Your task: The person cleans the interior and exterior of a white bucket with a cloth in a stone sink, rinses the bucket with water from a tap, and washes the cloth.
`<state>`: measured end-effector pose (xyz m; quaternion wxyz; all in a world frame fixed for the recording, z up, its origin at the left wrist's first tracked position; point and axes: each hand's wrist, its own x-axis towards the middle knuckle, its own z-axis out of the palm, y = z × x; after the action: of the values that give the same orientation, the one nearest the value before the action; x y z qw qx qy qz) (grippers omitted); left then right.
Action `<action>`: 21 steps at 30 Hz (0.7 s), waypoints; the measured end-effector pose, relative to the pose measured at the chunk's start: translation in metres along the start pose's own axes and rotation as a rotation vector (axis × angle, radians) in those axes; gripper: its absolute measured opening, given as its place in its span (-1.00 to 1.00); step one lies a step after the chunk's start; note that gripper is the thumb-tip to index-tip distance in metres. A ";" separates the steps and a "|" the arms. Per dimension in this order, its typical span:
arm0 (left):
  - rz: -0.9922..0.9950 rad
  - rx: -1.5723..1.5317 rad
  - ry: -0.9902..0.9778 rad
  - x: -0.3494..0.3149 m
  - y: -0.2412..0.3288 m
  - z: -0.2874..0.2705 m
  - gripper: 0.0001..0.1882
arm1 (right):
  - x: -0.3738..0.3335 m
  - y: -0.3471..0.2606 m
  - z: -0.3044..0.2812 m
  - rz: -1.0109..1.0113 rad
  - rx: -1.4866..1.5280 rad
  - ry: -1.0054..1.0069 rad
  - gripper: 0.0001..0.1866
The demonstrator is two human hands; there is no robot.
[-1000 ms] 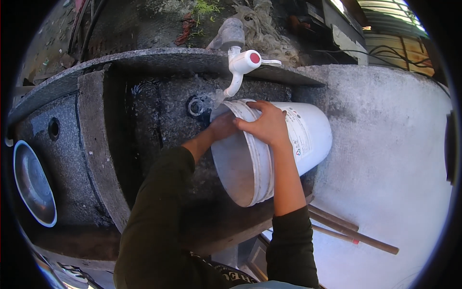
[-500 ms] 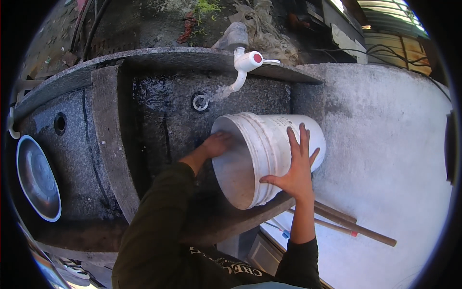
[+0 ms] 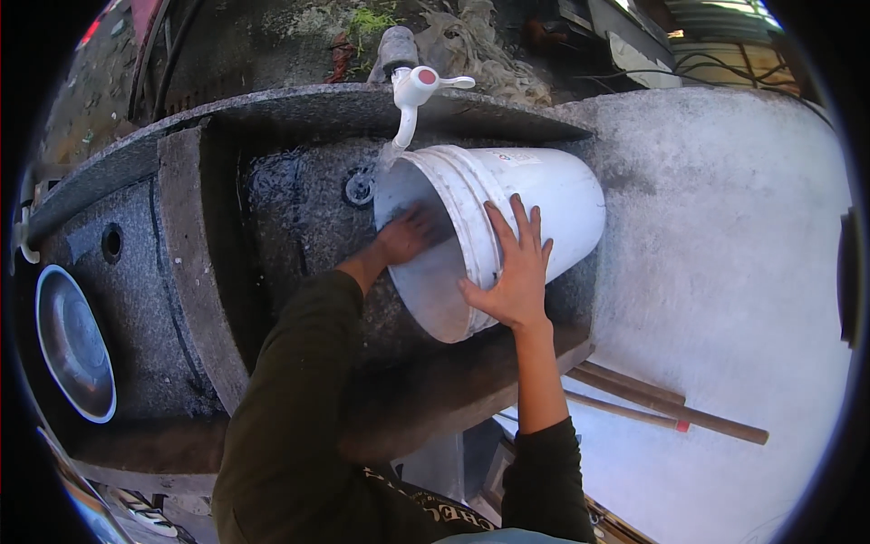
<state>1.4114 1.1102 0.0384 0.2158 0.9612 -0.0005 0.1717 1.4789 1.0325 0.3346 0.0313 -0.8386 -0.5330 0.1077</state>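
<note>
A white plastic bucket [image 3: 544,190] lies on its side in the stone sink, its mouth facing left. Inside that mouth is my left hand [image 3: 408,236], its fingers stretched along the shaded inner wall; I see nothing held in it. My right hand [image 3: 517,272] rests on the bucket's outer side near the ribbed rim, with fingers and thumb spread. Just above the mouth is a white tap [image 3: 412,95] with a red cap. Water runs from its spout near the upper rim of the bucket.
A stone divider [image 3: 201,263] separates this wet basin from a left one, where a metal bowl [image 3: 77,344] leans. The drain ring [image 3: 359,187] sits left of the bucket. A pale concrete wall [image 3: 725,227] borders the right, with wooden poles [image 3: 671,408] lower down.
The bucket has moved up toward the tap and slightly left, and has turned a little. Both hands have moved with it, the left still inside and the right still on its side.
</note>
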 end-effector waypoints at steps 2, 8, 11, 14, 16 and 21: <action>-0.084 0.010 -0.147 0.039 -0.038 -0.026 -0.56 | 0.002 0.006 0.004 0.069 -0.019 0.012 -0.04; -0.412 -0.266 -0.065 0.006 0.043 -0.018 -0.55 | 0.025 -0.009 0.015 0.070 -0.008 0.125 -0.04; -0.538 -0.873 -0.124 0.024 0.110 -0.033 -0.57 | 0.027 0.005 0.004 0.090 -0.061 0.105 -0.04; -0.522 -0.584 -0.539 0.041 0.096 -0.072 -0.58 | 0.023 0.010 -0.003 0.088 -0.058 0.080 -0.04; -0.155 -0.120 0.075 -0.008 0.006 -0.018 -0.58 | 0.018 -0.001 0.007 0.075 -0.018 0.044 -0.04; -0.175 0.062 0.120 0.026 -0.056 -0.036 -0.61 | 0.023 -0.003 0.019 0.157 -0.014 0.155 -0.03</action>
<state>1.4284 1.1782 0.0541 0.1998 0.9517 0.1017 0.2095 1.4812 1.0533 0.3133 0.0579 -0.8838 -0.4625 0.0408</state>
